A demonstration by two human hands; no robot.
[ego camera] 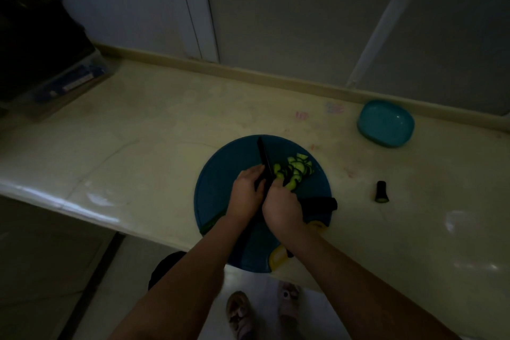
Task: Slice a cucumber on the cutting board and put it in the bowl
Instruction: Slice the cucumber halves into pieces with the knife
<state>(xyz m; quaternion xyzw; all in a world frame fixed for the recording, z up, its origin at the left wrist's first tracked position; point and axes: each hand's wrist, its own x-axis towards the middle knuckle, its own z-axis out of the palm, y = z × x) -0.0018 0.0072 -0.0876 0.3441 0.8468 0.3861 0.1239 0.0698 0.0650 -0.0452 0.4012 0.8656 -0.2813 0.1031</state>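
Note:
A round blue cutting board (220,174) lies at the counter's front edge. My left hand (245,193) grips a black knife (261,153) whose blade points away from me across the board. My right hand (281,208) is just right of the blade, its curled fingers holding a pale cucumber piece (289,185). A pile of cucumber slices (298,167) lies beyond my right fingers. A dark uncut cucumber length (321,205) sticks out from under my right hand. The teal bowl (385,122) stands apart at the back right, with nothing visible in it.
A cut cucumber end (381,192) stands on the cream counter (138,132) right of the board. A clear box with blue contents (74,80) and a dark bag (33,44) sit at the far left. The wall runs behind; my sandalled feet (262,312) show below.

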